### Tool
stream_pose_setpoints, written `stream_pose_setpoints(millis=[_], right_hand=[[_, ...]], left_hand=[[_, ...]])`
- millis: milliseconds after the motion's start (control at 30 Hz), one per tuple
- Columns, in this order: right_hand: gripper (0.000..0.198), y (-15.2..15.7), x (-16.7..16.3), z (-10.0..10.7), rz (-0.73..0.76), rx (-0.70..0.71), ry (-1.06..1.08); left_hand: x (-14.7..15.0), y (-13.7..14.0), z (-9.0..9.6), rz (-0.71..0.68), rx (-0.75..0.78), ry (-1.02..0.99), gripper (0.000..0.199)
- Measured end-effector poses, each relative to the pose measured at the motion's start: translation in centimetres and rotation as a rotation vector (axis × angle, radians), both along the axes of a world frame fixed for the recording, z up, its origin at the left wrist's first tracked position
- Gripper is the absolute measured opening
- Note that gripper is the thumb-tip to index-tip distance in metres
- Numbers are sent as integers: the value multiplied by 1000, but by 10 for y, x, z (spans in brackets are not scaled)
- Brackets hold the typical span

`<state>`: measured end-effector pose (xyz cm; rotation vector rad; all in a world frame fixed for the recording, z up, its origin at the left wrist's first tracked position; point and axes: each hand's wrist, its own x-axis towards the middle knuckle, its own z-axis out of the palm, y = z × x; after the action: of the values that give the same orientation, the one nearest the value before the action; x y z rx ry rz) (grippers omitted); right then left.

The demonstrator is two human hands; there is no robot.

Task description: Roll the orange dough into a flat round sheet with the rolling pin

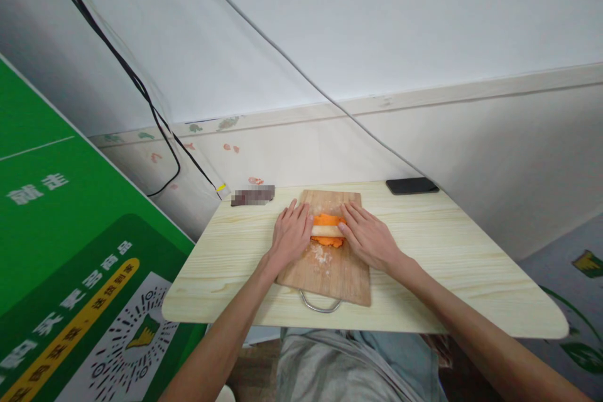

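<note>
A wooden rolling pin [326, 231] lies crosswise over a flattened piece of orange dough [330, 241]. The dough shows in front of and behind the pin and has a ragged edge. Over the pin's left end rests my left hand [293, 230], its fingers pointing away from me. My right hand [368, 233] covers the other end, with the thumb against the pin. Both ends of the pin are hidden under my hands. Beneath is a wooden cutting board [346, 286], dusted with white flour [321, 256] in front of and behind the dough.
The board's metal handle [320, 310] points toward me on the pale wooden table [424, 245]. A black phone [411, 186] lies at the back right, and a blurred-out item [253, 195] at the back left. Cables [141, 85] hang along the wall; a green printed panel [94, 232] stands at left.
</note>
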<state>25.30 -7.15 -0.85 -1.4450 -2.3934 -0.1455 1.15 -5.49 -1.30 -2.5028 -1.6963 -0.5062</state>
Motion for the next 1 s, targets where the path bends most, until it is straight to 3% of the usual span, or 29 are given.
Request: stream_pose_setpoints(millis=[467,1000], right_hand=[[72,62,-1,8,-81,-80,-68],[70,100,0,6,-114,-204,-38]], left_hand=[[8,61,9,94,-65,-43,53],[7,99,3,99,-104,-81,51]])
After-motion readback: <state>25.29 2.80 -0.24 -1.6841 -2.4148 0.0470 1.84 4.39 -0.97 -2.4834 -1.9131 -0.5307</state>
